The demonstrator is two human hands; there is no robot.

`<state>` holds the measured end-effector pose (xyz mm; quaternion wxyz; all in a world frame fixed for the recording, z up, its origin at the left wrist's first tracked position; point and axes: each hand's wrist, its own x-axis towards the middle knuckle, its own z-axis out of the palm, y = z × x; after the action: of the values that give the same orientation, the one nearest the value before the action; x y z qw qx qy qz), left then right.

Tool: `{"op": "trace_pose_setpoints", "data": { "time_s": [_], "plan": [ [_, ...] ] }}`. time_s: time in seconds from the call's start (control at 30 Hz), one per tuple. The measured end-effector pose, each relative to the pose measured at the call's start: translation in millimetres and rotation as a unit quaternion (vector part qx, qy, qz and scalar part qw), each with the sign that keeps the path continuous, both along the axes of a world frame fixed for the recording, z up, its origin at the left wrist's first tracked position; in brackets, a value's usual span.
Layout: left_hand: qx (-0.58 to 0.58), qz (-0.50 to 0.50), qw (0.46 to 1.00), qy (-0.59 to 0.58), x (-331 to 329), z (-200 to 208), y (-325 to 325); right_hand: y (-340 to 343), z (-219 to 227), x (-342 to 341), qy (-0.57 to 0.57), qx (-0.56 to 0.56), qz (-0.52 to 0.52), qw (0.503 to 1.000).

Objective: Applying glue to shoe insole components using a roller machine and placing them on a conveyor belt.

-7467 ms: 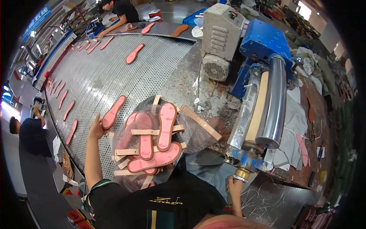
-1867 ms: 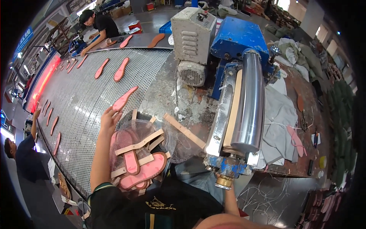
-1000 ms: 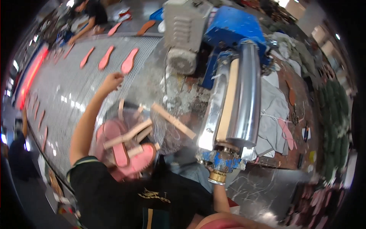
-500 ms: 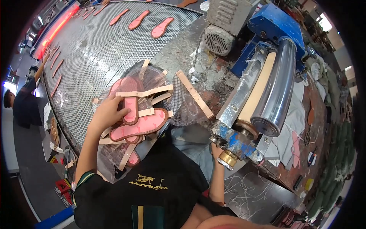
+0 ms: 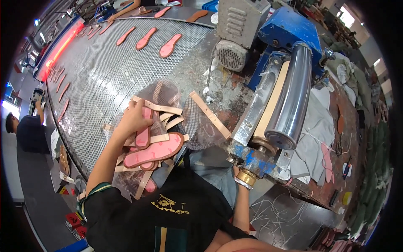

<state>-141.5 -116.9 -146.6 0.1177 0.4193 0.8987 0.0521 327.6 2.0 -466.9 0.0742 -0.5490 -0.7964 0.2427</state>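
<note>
My left hand [image 5: 135,119] is closed at the left end of a tan strip [image 5: 161,108] on a dark mesh piece [image 5: 149,90], its thumb lying over a pink sole [image 5: 143,139] with a brown rim. Beneath that lies another pink sole [image 5: 153,152], crosswise on a pile of mesh pieces, tan strips and more soles by my body. To the right of the pile a long tan strip [image 5: 209,114] runs along the edge of a mesh piece. My right hand [image 5: 236,171] is low beside the brass knob [image 5: 246,179] of the roller machine; its fingers are mostly hidden.
The roller machine [image 5: 289,101] with its shiny metal roller stands at right, a grey motor [image 5: 231,54] behind it. Several pink soles, among them one sole [image 5: 171,45], lie on the mesh conveyor [image 5: 105,63] near a glowing red heater [image 5: 63,50]. Another person [image 5: 31,130] is at far left.
My left hand has moved up along the pile to the strip's left end, and the strip now slants down to the right. The view has shifted slightly. Another person's arm shows at the top.
</note>
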Motion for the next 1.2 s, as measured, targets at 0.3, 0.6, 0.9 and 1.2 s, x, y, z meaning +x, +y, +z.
{"op": "trace_pose_setpoints", "data": {
  "time_s": [0.3, 0.6, 0.9, 1.2],
  "plan": [
    [-0.001, 0.009, 0.963, -0.269, -21, 47, -40, -6, -19, 14, -0.047, 0.292, 0.055, 0.954],
    [0.384, 0.020, 0.719, -0.579, -42, 73, -58, -4, -31, 11, 0.235, 0.036, -0.073, 0.969],
    [0.553, 0.139, 0.555, -0.605, -60, 80, 73, -3, -73, 4, 0.176, -0.102, -0.085, 0.975],
    [0.541, 0.290, 0.431, -0.661, -76, -78, 137, -7, -119, 25, 0.314, -0.057, -0.174, 0.932]
  ]
}}
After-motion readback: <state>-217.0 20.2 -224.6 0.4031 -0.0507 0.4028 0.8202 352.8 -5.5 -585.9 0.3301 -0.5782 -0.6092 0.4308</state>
